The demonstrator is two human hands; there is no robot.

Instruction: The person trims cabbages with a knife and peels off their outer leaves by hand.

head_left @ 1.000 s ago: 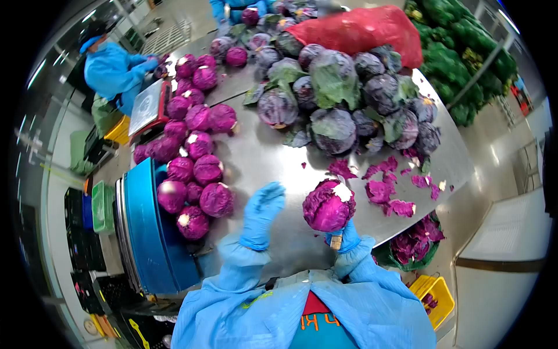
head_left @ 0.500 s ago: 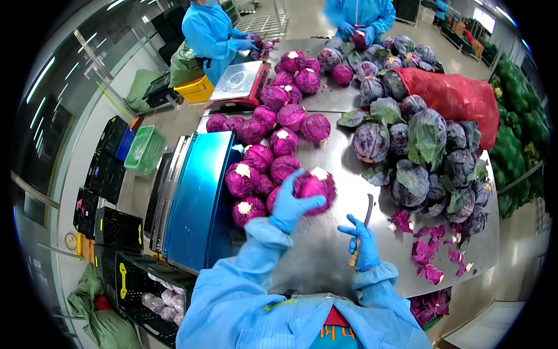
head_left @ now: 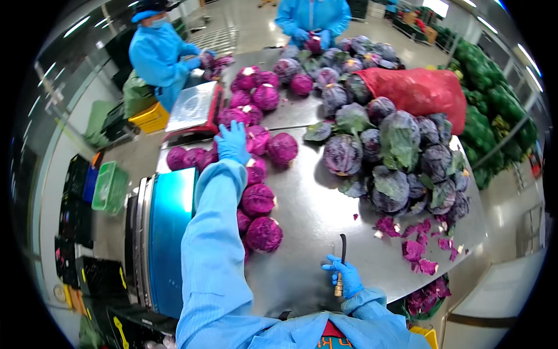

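My left hand (head_left: 232, 143), in a blue glove, reaches far forward over the trimmed red cabbages at the left of the table. Its fingers are spread and rest on or just above a cabbage; contact is hard to judge. Beside it sits a bright purple cabbage (head_left: 282, 149), and nearer to me lies another red cabbage (head_left: 264, 235). My right hand (head_left: 347, 278), gloved too, is low over the near part of the table. It grips a knife (head_left: 339, 285) by its wooden handle, the dark curved blade pointing up and away from me.
Untrimmed, dark-leaved cabbages (head_left: 390, 189) are heaped at the right, by a red mesh sack (head_left: 415, 96). Purple leaf scraps (head_left: 414, 250) lie at the right edge. A scale (head_left: 195, 107) and a blue metal panel (head_left: 171, 232) stand left. Two co-workers handle cabbages at the far end.
My left hand has left the red cabbage it was on and moved forward and left to cabbages farther away. The right hand still has the knife. The view has shifted.
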